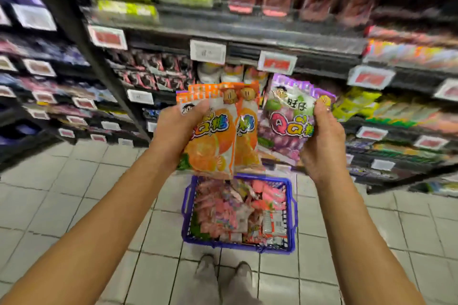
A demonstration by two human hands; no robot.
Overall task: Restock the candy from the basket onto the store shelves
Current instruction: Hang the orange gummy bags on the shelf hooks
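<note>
Shelves (285, 39) of dark metal fill the upper half of the view, blurred, stacked with packets in green, red, pink and yellow, and white-and-red price tags (276, 62) hang along their front edges. Below them lies a floor of pale square tiles (74, 193), on which a blue plastic basket (292, 208) stands between the person's arms, just ahead of two grey shoes (223, 270). The basket is heaped with candy packets (235, 208), mostly pink and red, with a few white ones near its front edge. Above the basket, at the height of the lower shelves, both hands are raised. The left hand (173, 131) grips orange candy bags (223, 131), at least two fanned one behind the other, with its thumb across the front of the nearest bag and its fingers hidden behind. The right hand (322, 141) grips a purple grape candy bag (287, 116) by its right edge, thumb pressed on the front. The purple bag stands just beside the orange ones, and their edges overlap slightly. All three bags are held upright, with their printed fronts facing the camera.
</note>
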